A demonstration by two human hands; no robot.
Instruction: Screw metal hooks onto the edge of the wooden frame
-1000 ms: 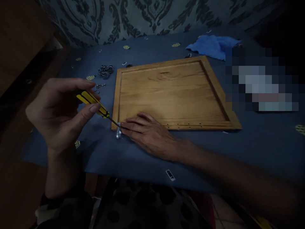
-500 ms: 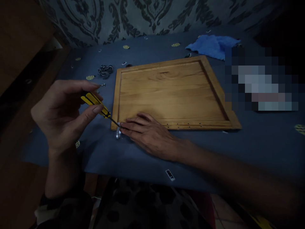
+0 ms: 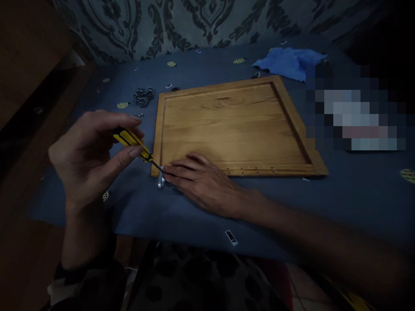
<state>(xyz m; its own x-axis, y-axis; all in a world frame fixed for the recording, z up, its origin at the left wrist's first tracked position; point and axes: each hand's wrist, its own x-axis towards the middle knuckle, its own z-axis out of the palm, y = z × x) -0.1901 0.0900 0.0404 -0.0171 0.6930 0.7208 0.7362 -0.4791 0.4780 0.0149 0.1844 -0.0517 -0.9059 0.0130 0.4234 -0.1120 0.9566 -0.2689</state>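
Observation:
My left hand [image 3: 89, 157] pinches the yellow-and-black handle of a small screwdriver [image 3: 135, 146], whose thin tip points at the near left corner of a wooden board [image 3: 231, 125]. A small silver metal hook [image 3: 161, 178] sits against that corner. The fingers of my right hand [image 3: 201, 181] lie flat and together on the board's near edge, their tips pressing the hook where the screwdriver tip meets it. A row of small holes runs along the board's near rim.
The board lies on a dark blue cloth [image 3: 324, 203] over a table. A heap of metal hooks [image 3: 143, 96] and loose screws [image 3: 138, 115] lie left of the board. A blue rag [image 3: 288, 60] lies at the back right. A patterned wall stands behind.
My left hand has moved slightly right and down with the screwdriver, closer to the board's corner. My right hand and the hook have stayed put.

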